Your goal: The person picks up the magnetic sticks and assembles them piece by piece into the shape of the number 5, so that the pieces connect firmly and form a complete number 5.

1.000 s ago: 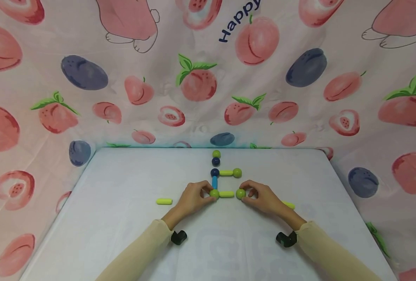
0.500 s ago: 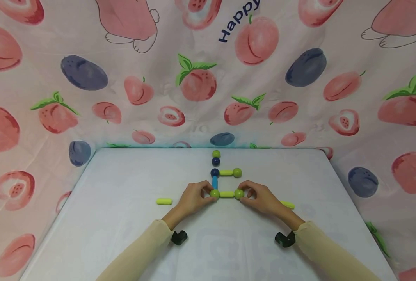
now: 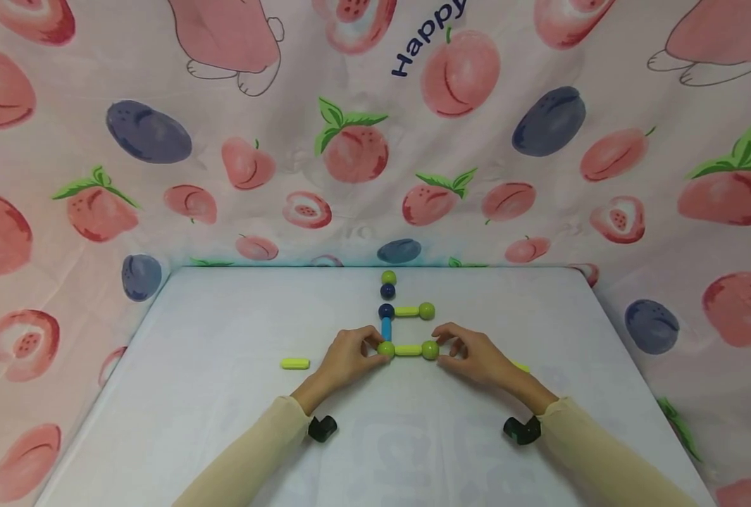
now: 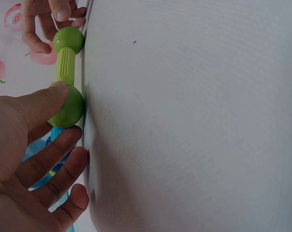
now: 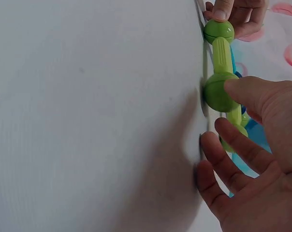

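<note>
You're pinching a glossy green plastic ball [image 3: 386, 350] btwn thumb & forefinger of yr left hand [image 3: 353, 355]. Yr right hand [image 3: 477, 359] is holding nothing; its fingers are staying clear, bent loosely just beside a second glossy green plastic ball [image 3: 430, 350], w/ a thin gap showing. A ribbed yellow-green plastic stick [image 3: 408, 351] is lying btwn yr hands, touching both balls. From the ball in yr left hand, a blue plastic stick [image 3: 386, 329] is running away from you to a dark blue ball [image 3: 386, 311]. Beyond yr right hand's fingertips, another yellow-green stick [image 3: 406, 312] is linking that dark blue ball w/ a third green ball [image 3: 427, 310]. Farther past yr hands, a separate dark blue ball [image 3: 387, 291] is sitting against a fourth green ball [image 3: 389, 278]. A loose yellow-green stick [image 3: 295, 363] is lying left of yr left hand; a part-hidden yellow-green stick [image 3: 523, 367] is peeking out behind yr right wrist. All of it's resting on a white table [image 3: 223, 436], w/ a pink fruit-print cloth [image 3: 356, 232] hanging behind
</note>
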`<state>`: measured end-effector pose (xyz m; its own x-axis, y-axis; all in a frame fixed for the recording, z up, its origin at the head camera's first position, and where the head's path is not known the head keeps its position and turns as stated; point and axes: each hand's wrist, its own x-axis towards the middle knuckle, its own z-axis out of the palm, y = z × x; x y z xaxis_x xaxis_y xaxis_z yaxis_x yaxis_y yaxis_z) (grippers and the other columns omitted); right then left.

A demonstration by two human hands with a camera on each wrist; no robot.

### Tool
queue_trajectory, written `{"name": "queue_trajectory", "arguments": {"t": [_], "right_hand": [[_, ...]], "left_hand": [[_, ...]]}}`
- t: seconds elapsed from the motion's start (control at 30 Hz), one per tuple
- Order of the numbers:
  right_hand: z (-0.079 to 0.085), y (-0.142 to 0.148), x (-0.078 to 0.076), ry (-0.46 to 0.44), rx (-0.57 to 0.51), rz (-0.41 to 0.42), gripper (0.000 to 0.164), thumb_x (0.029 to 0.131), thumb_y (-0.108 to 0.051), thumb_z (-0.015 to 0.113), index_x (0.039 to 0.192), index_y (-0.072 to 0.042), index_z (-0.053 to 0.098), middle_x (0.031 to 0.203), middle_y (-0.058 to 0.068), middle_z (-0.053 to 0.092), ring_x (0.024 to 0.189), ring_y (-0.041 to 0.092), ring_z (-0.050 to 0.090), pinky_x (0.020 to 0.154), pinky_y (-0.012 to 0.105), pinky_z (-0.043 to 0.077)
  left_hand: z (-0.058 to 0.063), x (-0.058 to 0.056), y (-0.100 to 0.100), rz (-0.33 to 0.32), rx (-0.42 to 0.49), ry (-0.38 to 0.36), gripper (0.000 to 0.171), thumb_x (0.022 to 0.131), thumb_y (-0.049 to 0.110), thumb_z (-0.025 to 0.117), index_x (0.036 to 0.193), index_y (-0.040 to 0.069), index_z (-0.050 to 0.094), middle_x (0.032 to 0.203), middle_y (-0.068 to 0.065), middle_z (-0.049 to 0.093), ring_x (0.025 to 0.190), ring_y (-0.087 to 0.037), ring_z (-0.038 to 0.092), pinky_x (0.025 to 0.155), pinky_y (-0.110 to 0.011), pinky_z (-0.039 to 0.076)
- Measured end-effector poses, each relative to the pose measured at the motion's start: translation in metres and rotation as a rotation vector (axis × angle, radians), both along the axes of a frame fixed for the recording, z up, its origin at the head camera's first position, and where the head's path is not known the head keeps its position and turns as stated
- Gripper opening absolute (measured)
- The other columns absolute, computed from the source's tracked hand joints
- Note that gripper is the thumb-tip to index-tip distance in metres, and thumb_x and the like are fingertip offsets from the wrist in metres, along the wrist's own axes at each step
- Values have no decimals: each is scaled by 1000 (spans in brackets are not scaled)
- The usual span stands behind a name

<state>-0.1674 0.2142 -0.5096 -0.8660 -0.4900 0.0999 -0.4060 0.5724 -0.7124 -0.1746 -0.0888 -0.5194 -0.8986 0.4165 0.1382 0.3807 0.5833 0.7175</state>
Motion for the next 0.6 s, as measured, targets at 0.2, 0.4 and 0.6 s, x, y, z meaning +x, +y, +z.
{"name": "queue_trajectory", "arguments": {"t": [0.2,0.4,0.6], "right_hand": [[12,11,4,20,59,6,45,90,-9,80,131,-9,62,118,6,69,97,24,65,83,40,54],[20,29,9,35,125,11,47,89,-11,81,132,-8,62,121,7,69,103,27,63,90,50,52],[25,50,18,46,176,-2,49,87,-11,82,132,-8,64,123,7,69,106,30,61,92,54,50]], "left_hand": [[0,0,0,-1,-13,-1,22,87,22,85,105,15,73,94,5,74,75,-15,59,67,-26,46],[0,0,0,-2,-19,0,22,87,22,85,105,15,73,94,5,74,74,-13,57,67,-26,46],[1,0,0,4,-21,-3,22,87,22,85,105,16,73,94,6,74,73,-9,54,66,-25,45]]}}
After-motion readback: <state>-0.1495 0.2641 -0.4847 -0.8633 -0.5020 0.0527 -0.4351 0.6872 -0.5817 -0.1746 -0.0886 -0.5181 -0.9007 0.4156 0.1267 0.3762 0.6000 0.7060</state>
